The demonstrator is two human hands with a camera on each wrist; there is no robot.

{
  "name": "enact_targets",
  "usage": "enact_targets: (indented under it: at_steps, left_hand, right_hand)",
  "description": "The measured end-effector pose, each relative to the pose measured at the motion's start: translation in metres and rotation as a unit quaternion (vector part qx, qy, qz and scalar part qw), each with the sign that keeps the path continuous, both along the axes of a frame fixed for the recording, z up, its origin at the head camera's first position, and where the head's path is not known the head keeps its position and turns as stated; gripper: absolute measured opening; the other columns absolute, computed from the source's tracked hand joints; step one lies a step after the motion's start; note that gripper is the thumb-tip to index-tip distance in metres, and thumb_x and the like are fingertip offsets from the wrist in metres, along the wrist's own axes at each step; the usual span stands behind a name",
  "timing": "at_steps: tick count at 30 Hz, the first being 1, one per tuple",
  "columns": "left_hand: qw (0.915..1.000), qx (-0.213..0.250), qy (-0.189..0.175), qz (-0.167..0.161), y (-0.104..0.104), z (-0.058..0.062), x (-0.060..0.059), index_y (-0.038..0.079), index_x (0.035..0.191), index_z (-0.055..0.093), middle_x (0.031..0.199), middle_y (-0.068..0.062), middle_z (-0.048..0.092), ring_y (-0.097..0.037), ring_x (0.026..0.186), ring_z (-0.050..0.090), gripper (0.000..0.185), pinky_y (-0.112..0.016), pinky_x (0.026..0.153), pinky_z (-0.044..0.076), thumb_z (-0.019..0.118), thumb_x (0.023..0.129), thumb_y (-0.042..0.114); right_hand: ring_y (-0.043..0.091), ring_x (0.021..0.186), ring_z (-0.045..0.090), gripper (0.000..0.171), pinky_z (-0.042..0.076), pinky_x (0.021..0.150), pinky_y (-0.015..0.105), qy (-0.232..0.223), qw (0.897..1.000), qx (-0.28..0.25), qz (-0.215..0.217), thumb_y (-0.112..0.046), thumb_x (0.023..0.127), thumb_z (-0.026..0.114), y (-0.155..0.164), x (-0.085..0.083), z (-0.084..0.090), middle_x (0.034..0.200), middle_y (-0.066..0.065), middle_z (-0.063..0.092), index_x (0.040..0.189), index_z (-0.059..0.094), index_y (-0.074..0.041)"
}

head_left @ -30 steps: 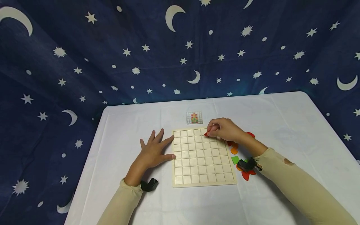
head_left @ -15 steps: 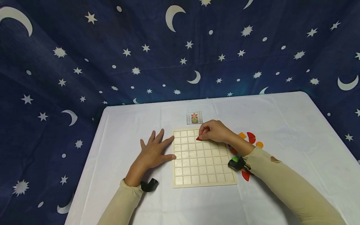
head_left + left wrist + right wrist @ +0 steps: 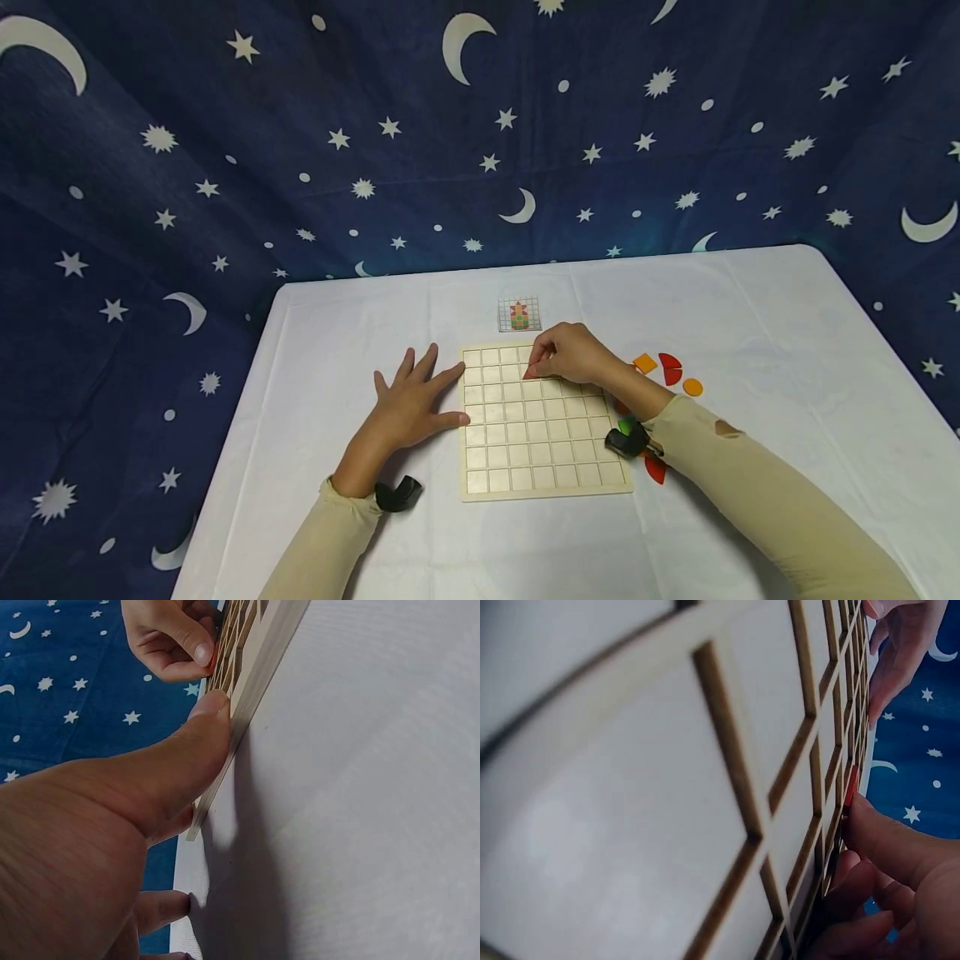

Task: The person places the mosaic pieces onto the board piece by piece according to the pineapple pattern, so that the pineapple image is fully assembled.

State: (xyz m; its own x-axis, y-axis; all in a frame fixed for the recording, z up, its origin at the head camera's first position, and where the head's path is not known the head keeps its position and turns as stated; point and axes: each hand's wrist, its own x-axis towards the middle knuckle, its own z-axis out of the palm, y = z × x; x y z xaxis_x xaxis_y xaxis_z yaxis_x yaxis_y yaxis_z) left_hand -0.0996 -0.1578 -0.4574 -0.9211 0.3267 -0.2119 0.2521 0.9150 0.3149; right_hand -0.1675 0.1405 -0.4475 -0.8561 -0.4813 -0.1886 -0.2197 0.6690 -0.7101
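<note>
A square wooden grid board [image 3: 517,433] lies on the white table. My right hand [image 3: 572,353] is over its upper part and pinches a small red triangular tile [image 3: 530,372] at a cell in the second row from the far edge. In the right wrist view the red tile [image 3: 851,784] shows thin at the thumb, low against the grid. My left hand [image 3: 405,408] rests with spread fingers at the board's left edge. Its thumb [image 3: 210,712] touches that edge in the left wrist view.
Beyond the board lies a small pattern card [image 3: 519,314] with a coloured figure on a grid. Loose tiles sit right of the board: an orange square [image 3: 645,363], red pieces [image 3: 671,368], an orange circle [image 3: 692,387], and others partly behind the right wrist. A starry curtain [image 3: 420,167] hangs behind.
My right hand has moved left across the board with the red tile, then slightly toward me, and the tile has turned a little. My left hand has stayed in place.
</note>
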Motion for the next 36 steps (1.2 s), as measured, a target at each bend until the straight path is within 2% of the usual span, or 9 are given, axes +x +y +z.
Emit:
enact_targets:
  at_steps: [8, 13, 20, 28, 32, 36]
  left_hand:
    - [1.0, 0.003, -0.002, 0.0, 0.001, 0.0, 0.002, 0.037, 0.156, 0.043, 0.172, -0.011, 0.018, -0.046, 0.157, 0.008, 0.085, -0.088, 0.105, 0.007, 0.071, 0.082, 0.07]
    - [1.0, 0.002, -0.002, -0.003, 0.001, 0.0, 0.002, 0.037, 0.156, 0.042, 0.172, -0.011, 0.017, -0.046, 0.158, 0.008, 0.085, -0.088, 0.106, 0.007, 0.07, 0.083, 0.07]
    - [1.0, 0.003, -0.001, 0.0, 0.0, 0.001, 0.001, 0.037, 0.156, 0.042, 0.172, -0.011, 0.018, -0.046, 0.158, 0.008, 0.084, -0.088, 0.106, 0.007, 0.07, 0.083, 0.07]
    - [1.0, 0.006, 0.003, 0.002, -0.002, 0.0, 0.001, 0.037, 0.156, 0.042, 0.172, -0.011, 0.018, -0.046, 0.158, 0.008, 0.084, -0.088, 0.106, 0.007, 0.07, 0.083, 0.069]
    - [1.0, 0.008, 0.004, -0.001, -0.001, 0.001, 0.001, 0.037, 0.156, 0.043, 0.172, -0.012, 0.017, -0.047, 0.157, 0.008, 0.085, -0.088, 0.106, 0.007, 0.071, 0.083, 0.069]
    - [0.9999, 0.009, 0.004, -0.003, -0.001, 0.002, 0.002, 0.036, 0.156, 0.043, 0.172, -0.012, 0.018, -0.047, 0.157, 0.008, 0.084, -0.089, 0.105, 0.007, 0.071, 0.083, 0.068]
  right_hand:
    - [0.016, 0.079, 0.058, 0.006, 0.045, 0.075, 0.033, -0.021, 1.0, -0.011, 0.005, -0.012, 0.087, 0.08, 0.005, 0.001, 0.001, 0.079, -0.002, 0.068, 0.088, 0.079, -0.018]
    - [0.015, 0.079, 0.058, 0.004, 0.046, 0.074, 0.033, -0.019, 1.0, -0.008, 0.013, -0.015, 0.087, 0.081, 0.008, 0.001, 0.001, 0.08, -0.003, 0.068, 0.089, 0.079, -0.018]
    - [0.017, 0.082, 0.059, 0.007, 0.048, 0.075, 0.033, -0.021, 1.0, -0.001, -0.002, -0.021, 0.09, 0.079, 0.02, -0.006, 0.017, 0.087, -0.002, 0.069, 0.096, 0.079, -0.018]
    - [0.024, 0.089, 0.056, 0.015, 0.047, 0.075, 0.035, 0.002, 0.998, 0.035, -0.049, -0.028, 0.095, 0.075, 0.068, -0.005, 0.047, 0.094, 0.0, 0.072, 0.105, 0.079, -0.018]
    - [0.022, 0.09, 0.059, 0.017, 0.049, 0.076, 0.035, 0.031, 0.996, 0.054, -0.058, -0.031, 0.095, 0.074, 0.102, 0.003, 0.049, 0.096, -0.001, 0.073, 0.105, 0.079, -0.018]
    - [0.02, 0.085, 0.06, 0.012, 0.05, 0.074, 0.033, 0.071, 0.992, 0.079, -0.061, -0.025, 0.094, 0.076, 0.136, 0.011, 0.043, 0.091, -0.003, 0.072, 0.102, 0.079, -0.017]
